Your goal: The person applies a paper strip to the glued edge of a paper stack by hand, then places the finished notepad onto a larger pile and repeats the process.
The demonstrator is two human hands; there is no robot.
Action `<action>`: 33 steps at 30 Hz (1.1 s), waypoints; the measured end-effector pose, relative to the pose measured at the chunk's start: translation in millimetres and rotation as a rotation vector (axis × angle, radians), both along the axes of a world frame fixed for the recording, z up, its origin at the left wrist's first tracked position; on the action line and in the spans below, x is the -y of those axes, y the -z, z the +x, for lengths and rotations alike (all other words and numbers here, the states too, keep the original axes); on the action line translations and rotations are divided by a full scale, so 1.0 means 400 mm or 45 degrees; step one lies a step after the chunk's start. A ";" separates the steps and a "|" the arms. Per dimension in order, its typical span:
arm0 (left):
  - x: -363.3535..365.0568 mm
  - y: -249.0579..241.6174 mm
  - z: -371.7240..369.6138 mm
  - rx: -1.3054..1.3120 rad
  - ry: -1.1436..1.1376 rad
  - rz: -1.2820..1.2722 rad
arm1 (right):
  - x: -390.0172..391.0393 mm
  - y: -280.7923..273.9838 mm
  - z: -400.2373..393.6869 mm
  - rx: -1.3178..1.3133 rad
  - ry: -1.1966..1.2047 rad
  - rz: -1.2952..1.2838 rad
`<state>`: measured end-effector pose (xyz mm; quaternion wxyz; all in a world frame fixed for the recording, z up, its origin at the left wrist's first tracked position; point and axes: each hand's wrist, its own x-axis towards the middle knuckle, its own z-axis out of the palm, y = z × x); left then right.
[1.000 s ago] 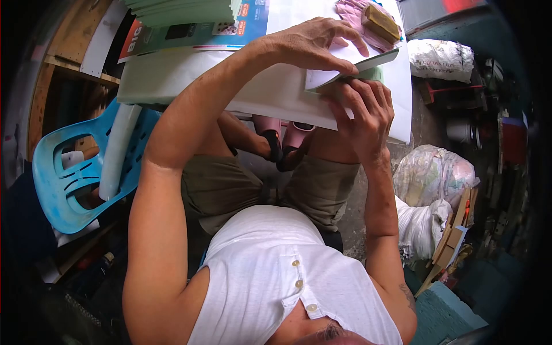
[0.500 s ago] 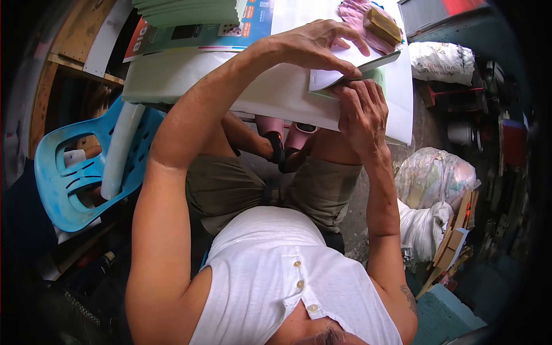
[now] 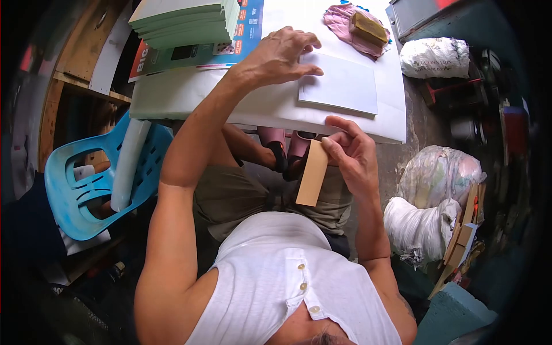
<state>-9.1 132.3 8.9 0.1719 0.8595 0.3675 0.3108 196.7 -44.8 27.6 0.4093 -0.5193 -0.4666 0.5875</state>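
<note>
A white paper pad [image 3: 339, 86] lies flat near the front right of the white-topped table [image 3: 230, 100]. My left hand [image 3: 283, 56] is over the pad's left edge, its fingers curved and apart with nothing between them. Just in front of the table edge, my right hand [image 3: 352, 150] pinches the upper end of a tan card strip [image 3: 313, 175] between thumb and fingers. The strip hangs down over my lap.
A tall stack of green-edged pads [image 3: 187, 23] stands on a printed sheet [image 3: 250, 34] at the back left. A yellow-brown block [image 3: 369, 29] rests on a pink cloth [image 3: 345, 23]. A blue chair [image 3: 75, 195] is at left, stuffed sacks [image 3: 440, 175] at right.
The lifted sheets with a green page have gone down and the pad lies flat. My left hand has moved left, opening. My right hand has drawn back towards me, now holding the tan strip.
</note>
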 end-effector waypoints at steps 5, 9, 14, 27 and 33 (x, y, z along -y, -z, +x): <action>0.125 -0.027 -0.055 -0.005 -0.190 -0.019 | -0.048 0.008 0.002 -0.055 0.009 -0.011; 0.236 -0.014 -0.080 0.134 -0.399 -0.158 | -0.105 0.027 0.042 -0.043 -0.098 0.038; 0.307 0.021 -0.056 0.097 -0.463 0.178 | -0.126 0.008 0.058 0.241 -0.111 0.194; 0.404 0.013 -0.013 0.653 -0.296 -0.126 | 0.049 -0.076 -0.003 0.619 0.266 0.929; 0.554 0.007 -0.024 1.510 0.802 -1.976 | 0.125 -0.076 -0.061 0.638 0.047 1.452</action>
